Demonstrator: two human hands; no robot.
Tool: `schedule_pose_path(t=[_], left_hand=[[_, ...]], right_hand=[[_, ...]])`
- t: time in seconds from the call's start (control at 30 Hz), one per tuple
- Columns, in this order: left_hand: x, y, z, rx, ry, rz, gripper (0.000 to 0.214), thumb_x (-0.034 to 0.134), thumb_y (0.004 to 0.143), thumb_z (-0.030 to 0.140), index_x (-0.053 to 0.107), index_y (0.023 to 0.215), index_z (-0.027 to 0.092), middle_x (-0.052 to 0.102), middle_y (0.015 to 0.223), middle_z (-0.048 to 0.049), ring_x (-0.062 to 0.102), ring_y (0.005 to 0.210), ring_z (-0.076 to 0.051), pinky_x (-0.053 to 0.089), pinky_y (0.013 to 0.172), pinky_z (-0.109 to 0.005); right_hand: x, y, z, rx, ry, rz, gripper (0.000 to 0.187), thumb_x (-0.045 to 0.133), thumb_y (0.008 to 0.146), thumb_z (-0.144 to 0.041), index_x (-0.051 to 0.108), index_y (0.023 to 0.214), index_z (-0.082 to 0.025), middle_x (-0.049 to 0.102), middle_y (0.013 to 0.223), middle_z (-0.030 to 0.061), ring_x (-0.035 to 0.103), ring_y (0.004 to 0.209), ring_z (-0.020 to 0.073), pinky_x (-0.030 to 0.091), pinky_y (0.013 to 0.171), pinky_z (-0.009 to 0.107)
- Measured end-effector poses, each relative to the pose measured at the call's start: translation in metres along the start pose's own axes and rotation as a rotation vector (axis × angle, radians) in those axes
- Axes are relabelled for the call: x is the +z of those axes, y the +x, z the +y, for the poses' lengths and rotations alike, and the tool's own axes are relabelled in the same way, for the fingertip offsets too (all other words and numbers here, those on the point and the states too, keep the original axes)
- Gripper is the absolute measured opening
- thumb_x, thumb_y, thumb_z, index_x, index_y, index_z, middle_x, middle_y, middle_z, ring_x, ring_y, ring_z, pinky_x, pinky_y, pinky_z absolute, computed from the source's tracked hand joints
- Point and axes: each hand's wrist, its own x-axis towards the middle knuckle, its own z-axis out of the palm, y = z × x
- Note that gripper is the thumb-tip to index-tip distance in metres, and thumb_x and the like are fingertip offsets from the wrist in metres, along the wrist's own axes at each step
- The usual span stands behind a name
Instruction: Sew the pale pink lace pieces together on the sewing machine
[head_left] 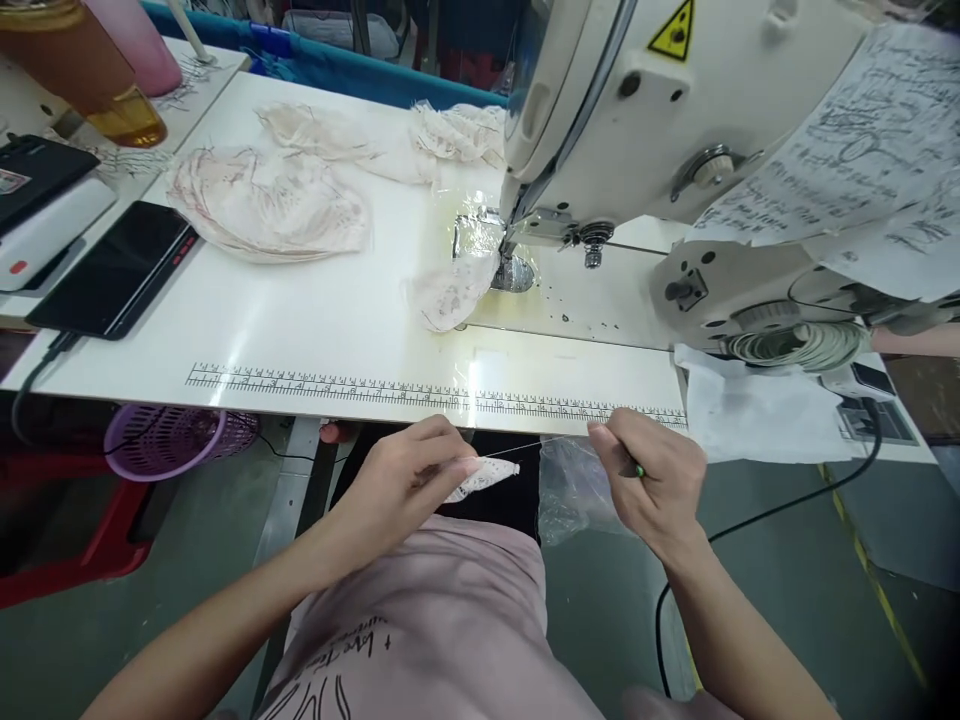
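My left hand (412, 465) is closed in front of the table edge, pinching a small piece of white lace fabric (487, 476) between thumb and fingers. A thin thread (536, 443) runs taut from near the fabric across to my right hand (651, 472). That hand is closed in a fist, its thumb and forefinger at the thread's end. A small green-tipped tool (640, 470) pokes out of the fist; the rest of it is hidden. Behind my hands, another pale lace piece (454, 290) lies beside the presser foot of the sewing machine (600, 130).
Crumpled lace fabric (274, 205) lies at the table's left. Further left are a phone (116, 270) with a cable and a bottle (82, 65) of amber liquid. A printed ruler (420, 392) runs along the front edge. Below left stands a purple basket (165, 440).
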Motion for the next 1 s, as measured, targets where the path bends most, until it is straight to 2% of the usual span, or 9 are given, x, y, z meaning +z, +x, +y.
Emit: schedule_pose_path(t=[0.13, 0.2, 0.27, 0.33, 0.47, 0.53, 0.67, 0.9, 1.0], left_hand=[[0.003, 0.0, 0.002, 0.039, -0.014, -0.062, 0.023, 0.05, 0.099, 0.031, 0.072, 0.104, 0.028, 0.052, 0.098, -0.0029, 0.052, 0.078, -0.011, 0.041, 0.064, -0.023], [0.007, 0.002, 0.005, 0.07, -0.001, -0.089, 0.026, 0.048, 0.099, 0.029, 0.069, 0.115, 0.03, 0.051, 0.098, -0.0031, 0.054, 0.083, -0.012, 0.042, 0.068, -0.024], [0.01, 0.004, 0.009, 0.077, 0.005, -0.078, 0.029, 0.047, 0.1, 0.029, 0.067, 0.12, 0.029, 0.053, 0.095, -0.0029, 0.055, 0.082, -0.012, 0.044, 0.07, -0.024], [0.013, 0.005, 0.012, 0.049, 0.014, -0.013, 0.027, 0.048, 0.099, 0.031, 0.069, 0.116, 0.026, 0.057, 0.087, -0.0017, 0.055, 0.075, -0.012, 0.044, 0.069, -0.024], [0.014, 0.002, 0.01, -0.042, 0.097, 0.037, 0.025, 0.052, 0.096, 0.039, 0.07, 0.105, 0.024, 0.048, 0.056, 0.0066, 0.038, 0.052, -0.008, 0.034, 0.054, -0.022], [0.013, 0.0, 0.006, -0.031, 0.136, 0.021, 0.025, 0.05, 0.097, 0.039, 0.069, 0.099, 0.023, 0.05, 0.056, 0.0068, 0.036, 0.051, -0.008, 0.03, 0.052, -0.022], [0.006, -0.007, 0.001, -0.009, 0.075, 0.046, 0.027, 0.047, 0.099, 0.037, 0.067, 0.091, 0.02, 0.062, 0.07, 0.0028, 0.046, 0.058, -0.008, 0.032, 0.053, -0.022], [-0.014, -0.024, 0.001, -0.1, 0.038, -0.017, 0.027, 0.049, 0.097, 0.04, 0.064, 0.088, 0.02, 0.064, 0.074, 0.0013, 0.051, 0.06, -0.009, 0.036, 0.052, -0.021], [-0.028, -0.032, -0.009, -0.124, 0.046, 0.017, 0.026, 0.051, 0.096, 0.04, 0.064, 0.085, 0.02, 0.063, 0.072, 0.0008, 0.053, 0.061, -0.01, 0.038, 0.052, -0.02]], right_hand=[[0.004, -0.001, -0.01, 0.302, 0.438, 0.013, 0.025, 0.05, 0.096, -0.024, 0.058, 0.073, -0.022, 0.05, 0.064, -0.0012, 0.039, 0.054, 0.01, 0.032, 0.056, 0.029], [0.009, 0.003, -0.019, 0.475, 0.752, -0.048, 0.028, 0.044, 0.099, -0.034, 0.065, 0.084, -0.024, 0.058, 0.068, -0.0007, 0.037, 0.048, 0.0087, 0.036, 0.057, 0.03], [0.013, 0.008, -0.027, 0.602, 1.013, -0.145, 0.035, 0.041, 0.1, -0.041, 0.061, 0.078, -0.023, 0.054, 0.06, -0.0023, 0.03, 0.042, 0.008, 0.034, 0.051, 0.029], [0.016, 0.013, -0.033, 0.663, 1.143, -0.214, 0.041, 0.043, 0.098, -0.044, 0.05, 0.065, -0.021, 0.044, 0.054, -0.0031, 0.03, 0.044, 0.009, 0.028, 0.047, 0.026], [0.019, 0.017, -0.035, 0.714, 1.071, -0.259, 0.047, 0.052, 0.094, -0.045, 0.037, 0.057, -0.02, 0.029, 0.055, -0.0041, 0.025, 0.051, 0.0093, 0.02, 0.047, 0.026], [0.019, 0.017, -0.032, 0.726, 0.997, -0.233, 0.05, 0.056, 0.091, -0.044, 0.032, 0.055, -0.021, 0.023, 0.055, -0.0049, 0.022, 0.051, 0.0093, 0.019, 0.047, 0.027], [0.011, 0.015, -0.022, 0.698, 0.906, -0.056, 0.054, 0.064, 0.085, -0.039, 0.025, 0.053, -0.021, 0.016, 0.054, -0.0057, 0.018, 0.049, 0.0091, 0.018, 0.046, 0.029], [-0.03, 0.022, -0.007, 0.643, 0.864, 0.163, 0.051, 0.059, 0.085, -0.035, 0.023, 0.051, -0.02, 0.014, 0.048, -0.0045, 0.017, 0.042, 0.0092, 0.015, 0.042, 0.032], [-0.058, 0.021, 0.004, 0.576, 0.694, 0.295, 0.05, 0.056, 0.086, -0.032, 0.023, 0.051, -0.021, 0.014, 0.046, -0.0029, 0.016, 0.039, 0.0098, 0.012, 0.042, 0.036]])
